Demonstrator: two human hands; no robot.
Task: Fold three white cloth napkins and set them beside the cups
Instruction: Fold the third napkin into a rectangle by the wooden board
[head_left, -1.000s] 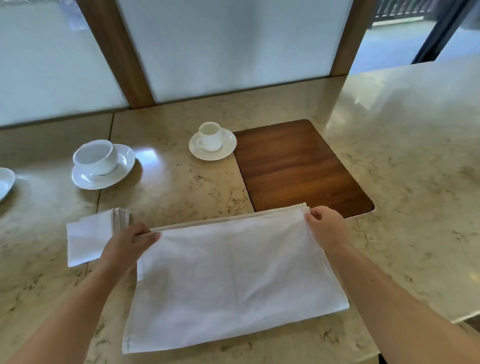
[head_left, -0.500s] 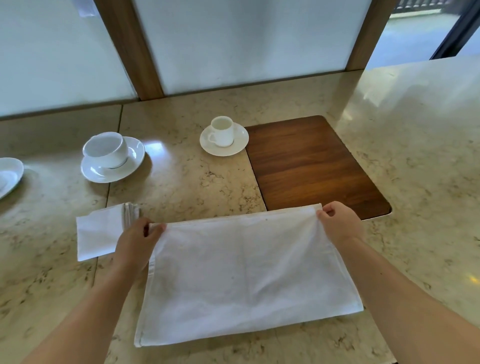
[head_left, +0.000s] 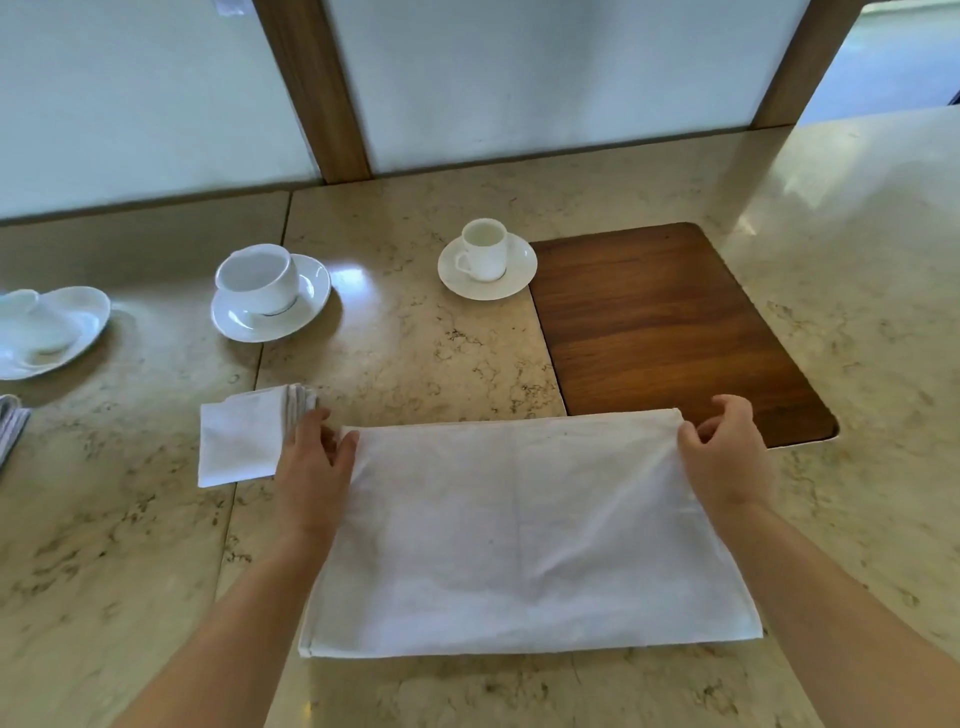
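Observation:
A large white napkin (head_left: 519, 530), folded in half, lies flat on the marble counter in front of me. My left hand (head_left: 311, 462) pinches its far left corner and my right hand (head_left: 727, 452) pinches its far right corner, which overlaps the wooden board. A small folded napkin (head_left: 239, 441) lies just left of my left hand. Part of another folded napkin (head_left: 10, 423) shows at the left edge. Behind them stand three white cups on saucers: a wide cup (head_left: 257, 278), a small cup (head_left: 484, 249) and a blurred cup (head_left: 31, 322) far left.
A dark wooden board (head_left: 665, 327) is set into the counter (head_left: 415, 353) right of the small cup. Frosted glass panels with wooden posts (head_left: 311, 88) close off the back. The counter runs on to the right.
Both hands stay on the napkin's far corners. The layers at the far edge, offset a second ago, now line up and the cloth lies flatter. My head has tilted down a little.

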